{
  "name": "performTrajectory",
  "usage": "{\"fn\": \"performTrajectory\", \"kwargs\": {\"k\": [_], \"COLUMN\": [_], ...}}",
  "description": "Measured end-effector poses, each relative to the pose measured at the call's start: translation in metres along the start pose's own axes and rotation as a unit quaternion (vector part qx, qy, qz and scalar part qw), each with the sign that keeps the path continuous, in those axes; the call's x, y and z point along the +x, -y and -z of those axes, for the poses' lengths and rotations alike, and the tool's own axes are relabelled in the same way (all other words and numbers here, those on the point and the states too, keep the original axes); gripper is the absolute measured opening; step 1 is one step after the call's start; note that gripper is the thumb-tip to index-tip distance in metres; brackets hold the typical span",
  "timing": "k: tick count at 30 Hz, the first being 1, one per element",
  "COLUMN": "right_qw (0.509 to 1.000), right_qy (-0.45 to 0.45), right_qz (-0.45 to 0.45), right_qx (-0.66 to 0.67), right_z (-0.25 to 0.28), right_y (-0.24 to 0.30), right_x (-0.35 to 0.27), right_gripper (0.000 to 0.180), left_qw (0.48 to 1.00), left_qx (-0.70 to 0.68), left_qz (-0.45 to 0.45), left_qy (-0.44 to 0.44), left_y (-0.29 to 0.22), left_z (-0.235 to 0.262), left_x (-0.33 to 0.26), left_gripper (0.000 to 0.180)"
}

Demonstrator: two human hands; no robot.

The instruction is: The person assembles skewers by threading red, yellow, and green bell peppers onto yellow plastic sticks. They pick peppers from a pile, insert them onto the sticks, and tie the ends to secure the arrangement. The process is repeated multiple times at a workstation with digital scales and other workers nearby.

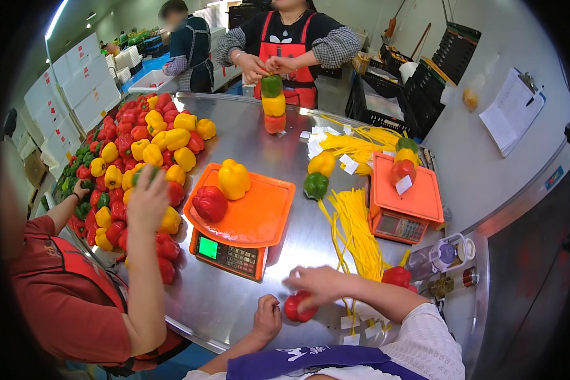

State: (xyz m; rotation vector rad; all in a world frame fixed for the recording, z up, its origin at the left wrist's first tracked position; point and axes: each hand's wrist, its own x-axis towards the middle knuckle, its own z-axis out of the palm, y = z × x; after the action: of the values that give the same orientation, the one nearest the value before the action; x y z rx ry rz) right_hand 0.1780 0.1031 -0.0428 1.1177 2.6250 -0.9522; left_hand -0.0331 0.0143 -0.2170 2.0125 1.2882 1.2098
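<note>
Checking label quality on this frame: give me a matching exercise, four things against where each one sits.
Things:
1. Right hand
2. Red and yellow bell peppers
3. Stack of green, yellow and red bell peppers
4. Left hand

Places:
A. On the near orange scale tray
B. Fist resting on the steel table
C. Held by the person in the red apron
D. On a red bell pepper

Pairs: 1-D, 2-A, 3-C, 4-B
</note>
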Motion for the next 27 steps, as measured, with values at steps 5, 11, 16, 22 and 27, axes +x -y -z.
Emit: {"fn": "performTrajectory", "kwargs": {"k": [5,11,16,22,27], "right_qw": [0.909,0.852,0.833,0.919,0.993], "right_qy": [-0.356,-0.333,-0.409,-0.328,-0.028], "right_qz": [-0.198,-0.403,-0.370,-0.213,-0.083], "right_qx": [-0.089,-0.025,0.026,-0.041,-0.076], "right_z": [0.075,0.078,0.066,0.086,-0.016], "right_y": [-0.106,-0.191,-0.206,-0.098,-0.019], "right_x": [0.054,0.125,0.119,0.040,0.015], "right_gripper": [0.070,0.082,0.075,0.074,0.079], "left_qw": [0.999,0.997,0.997,0.995,0.996], "left_qx": [-0.004,-0.004,-0.002,-0.032,-0.050], "left_qz": [0.003,0.002,-0.009,0.083,0.066], "left_qy": [0.048,0.077,0.078,0.052,0.031], "left_y": [-0.006,-0.007,-0.008,-0.015,-0.019], "left_z": [0.002,0.010,0.008,0.009,0.013], "left_x": [0.003,0.006,0.003,0.001,0.008], "left_gripper": [0.024,0.019,0.019,0.033,0.044]}}
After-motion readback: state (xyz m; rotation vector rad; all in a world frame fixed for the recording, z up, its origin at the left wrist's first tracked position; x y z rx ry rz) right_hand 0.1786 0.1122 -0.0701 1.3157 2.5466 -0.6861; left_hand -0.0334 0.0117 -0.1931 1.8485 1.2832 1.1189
